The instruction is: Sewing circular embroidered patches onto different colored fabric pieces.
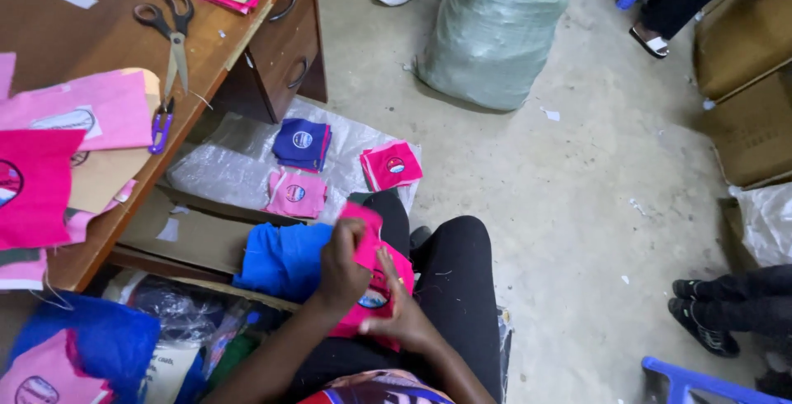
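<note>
Both hands, left hand [340, 268] and right hand [402, 317], grip bright pink fabric piece [371, 276] over lap; open cardboard box [186, 235] holds blue cloth [280, 259]; bare concrete floor [561, 206] rightward.

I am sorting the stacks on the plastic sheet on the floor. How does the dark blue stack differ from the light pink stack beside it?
The dark blue stack is navy, while the light pink stack is pale pink. The dark blue stack lies farther from the person, nearer the desk drawers; the light pink stack lies closer to the knees. The dark blue stack looks thicker. Both are small folded fabric pieces with a round badge on top, resting on the plastic sheet.
</note>
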